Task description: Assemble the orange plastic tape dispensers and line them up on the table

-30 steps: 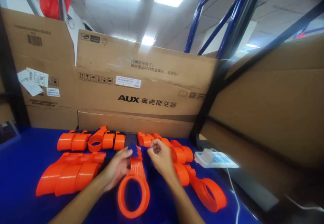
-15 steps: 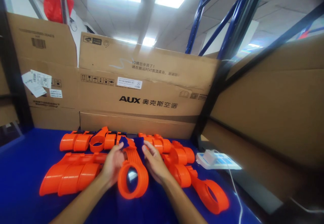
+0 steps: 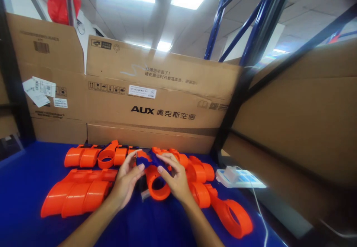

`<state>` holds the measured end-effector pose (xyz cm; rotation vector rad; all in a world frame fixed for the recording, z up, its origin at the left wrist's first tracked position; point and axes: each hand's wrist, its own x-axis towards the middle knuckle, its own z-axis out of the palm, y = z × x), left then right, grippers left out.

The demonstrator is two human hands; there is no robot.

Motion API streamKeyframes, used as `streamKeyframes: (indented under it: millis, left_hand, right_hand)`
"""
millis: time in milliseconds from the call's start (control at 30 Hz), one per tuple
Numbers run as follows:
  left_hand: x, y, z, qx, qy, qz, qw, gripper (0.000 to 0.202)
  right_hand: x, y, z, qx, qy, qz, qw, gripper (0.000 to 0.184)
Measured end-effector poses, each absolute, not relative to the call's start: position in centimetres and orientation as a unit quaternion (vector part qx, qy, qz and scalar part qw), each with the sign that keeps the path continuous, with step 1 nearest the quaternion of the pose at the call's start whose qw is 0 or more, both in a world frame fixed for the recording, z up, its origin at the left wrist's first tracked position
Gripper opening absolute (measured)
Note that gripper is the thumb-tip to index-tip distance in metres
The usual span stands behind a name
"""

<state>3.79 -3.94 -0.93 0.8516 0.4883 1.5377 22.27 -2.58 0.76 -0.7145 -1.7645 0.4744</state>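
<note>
Between my hands is an orange plastic tape dispenser [image 3: 159,192] with a round ring at its lower end, raised over the blue table surface [image 3: 150,224]. My left hand [image 3: 126,180] grips its upper left part, thumb pressed on a dark blue piece [image 3: 143,161] there. My right hand [image 3: 175,174] is closed on another dark blue piece [image 3: 156,160] at the upper right, thumb and fingers pinching it. Whether these blue pieces are fixed to the dispenser, I cannot tell. A small grey metal-looking strip [image 3: 145,194] shows just left of the ring.
Several orange dispensers lie in a left front group [image 3: 74,198], a back left row [image 3: 83,157] and a right group [image 3: 199,172]. One dispenser [image 3: 237,217] lies at the front right. A white power strip [image 3: 242,178] with a cable sits on the right. Cardboard [image 3: 156,102] stands behind.
The dispenser has turned and its ring has moved up and right. Both my hands have shifted their hold, with thumbs now pressing on the blue pieces.
</note>
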Motion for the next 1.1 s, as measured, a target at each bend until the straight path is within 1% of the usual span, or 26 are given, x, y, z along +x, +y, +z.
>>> streamKeyframes:
  millis: [233,467,633,700,800,867,933,1100]
  left_hand:
    - [3.8,-4.1,-0.8,0.384,0.228,0.663,0.601,0.05]
    - [3.6,-3.7,-1.2,0.372,0.222,0.672,0.601,0.06]
    - [3.3,-3.8,-1.2,0.381,0.188,0.669,0.61,0.065]
    - [3.2,-4.0,-1.1,0.389,0.171,0.66,0.62,0.066]
    - [3.2,-4.1,-1.1,0.401,0.167,0.651,0.623,0.061]
    - [3.3,-3.9,-1.2,0.411,0.198,0.659,0.598,0.058]
    - [3.4,-3.6,-1.3,0.422,0.239,0.669,0.563,0.057]
    - [3.5,-3.1,-1.7,0.434,0.276,0.689,0.51,0.046]
  right_hand:
    - [22.2,-2.4,0.4,-0.308,-0.757,0.194,0.543,0.037]
    - [22.2,-2.4,0.5,-0.315,-0.762,0.201,0.528,0.036]
    - [21.9,-2.9,0.3,-0.307,-0.765,0.252,0.507,0.045]
    - [21.8,-3.1,0.1,-0.309,-0.77,0.251,0.499,0.046]
    - [21.9,-3.3,0.0,-0.341,-0.787,0.16,0.489,0.054]
    - [22.1,-3.4,0.0,-0.355,-0.801,0.081,0.475,0.061]
    - [22.2,-3.4,0.1,-0.355,-0.812,0.018,0.462,0.065]
    - [22.1,-3.4,-0.1,-0.342,-0.828,-0.059,0.441,0.066]
